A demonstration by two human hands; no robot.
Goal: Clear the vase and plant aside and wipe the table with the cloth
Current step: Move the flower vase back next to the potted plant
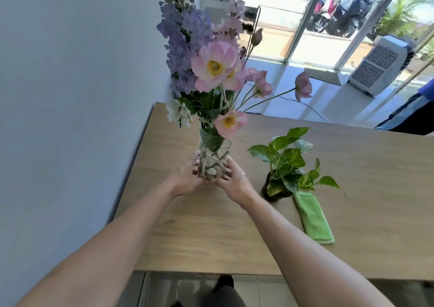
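A clear glass vase with pebbles at its bottom and tall pink, purple and white flowers stands on the wooden table near its left side. My left hand grips the vase's base from the left, and my right hand grips it from the right. A small green leafy plant in a dark pot stands to the right of the vase. A folded green cloth lies flat on the table just in front of the plant, its far end under the leaves.
A grey wall runs along the table's left edge. Beyond the far edge are a tiled floor, glass doors and a white air cooler. A dark-clothed person is at the far right.
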